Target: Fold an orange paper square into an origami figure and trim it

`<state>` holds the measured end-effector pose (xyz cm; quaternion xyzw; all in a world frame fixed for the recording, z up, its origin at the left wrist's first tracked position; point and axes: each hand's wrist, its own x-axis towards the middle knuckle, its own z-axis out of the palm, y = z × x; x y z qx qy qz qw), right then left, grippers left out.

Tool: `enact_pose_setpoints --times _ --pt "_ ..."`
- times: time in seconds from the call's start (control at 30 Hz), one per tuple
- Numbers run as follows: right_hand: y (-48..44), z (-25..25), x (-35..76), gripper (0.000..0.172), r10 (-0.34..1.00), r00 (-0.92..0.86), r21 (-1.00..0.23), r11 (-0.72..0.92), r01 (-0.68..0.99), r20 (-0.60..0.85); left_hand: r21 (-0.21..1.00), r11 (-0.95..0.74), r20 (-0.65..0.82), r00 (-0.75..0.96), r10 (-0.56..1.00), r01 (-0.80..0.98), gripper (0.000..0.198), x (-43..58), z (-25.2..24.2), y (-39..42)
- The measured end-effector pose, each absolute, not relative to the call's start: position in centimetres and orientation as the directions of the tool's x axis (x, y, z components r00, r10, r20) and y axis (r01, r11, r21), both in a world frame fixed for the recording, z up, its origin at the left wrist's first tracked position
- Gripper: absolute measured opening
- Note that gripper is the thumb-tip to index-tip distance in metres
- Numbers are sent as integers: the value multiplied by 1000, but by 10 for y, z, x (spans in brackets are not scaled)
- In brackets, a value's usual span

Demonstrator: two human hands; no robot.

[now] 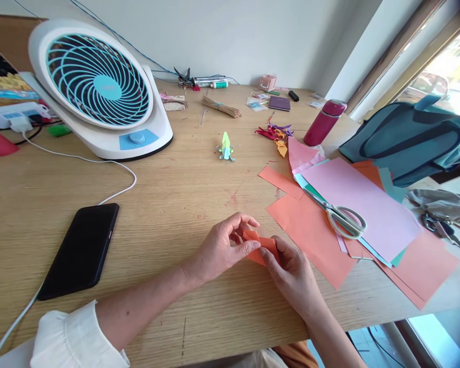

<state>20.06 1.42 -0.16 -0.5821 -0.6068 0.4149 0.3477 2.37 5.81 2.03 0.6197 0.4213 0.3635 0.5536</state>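
Observation:
A small folded piece of orange paper [257, 255] is held between both hands above the front of the table. My left hand [224, 248] is closed on its left side, the thumb pressing on the paper and the fingers curled behind. My right hand [291, 268] pinches the right side between thumb and fingers. Part of the paper is hidden by the fingers. Beyond the hands stands a small green and blue folded paper figure [226, 147]. To the right, scissors [343, 217] lie on sheets of pink paper [364, 204] and orange paper [310, 235].
A white fan [99, 87] stands at the back left, with a black phone [80, 250] on a white cable nearer. On the right are a dark pink bottle [325, 122] and a blue-grey bag [410, 135]. A bundle of sticks [221, 106] lies toward the wall.

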Motion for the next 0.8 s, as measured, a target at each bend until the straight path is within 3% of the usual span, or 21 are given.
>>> enact_pose_setpoints --times 0.6,0.8 --pt "15 1 201 31 999 -44 -916 5 402 -14 1000 5 -7 283 959 9 32 23 10 63" --pt "15 -1 202 26 998 -53 -915 -11 404 -35 991 1 -45 327 944 136 39 26 13 58"
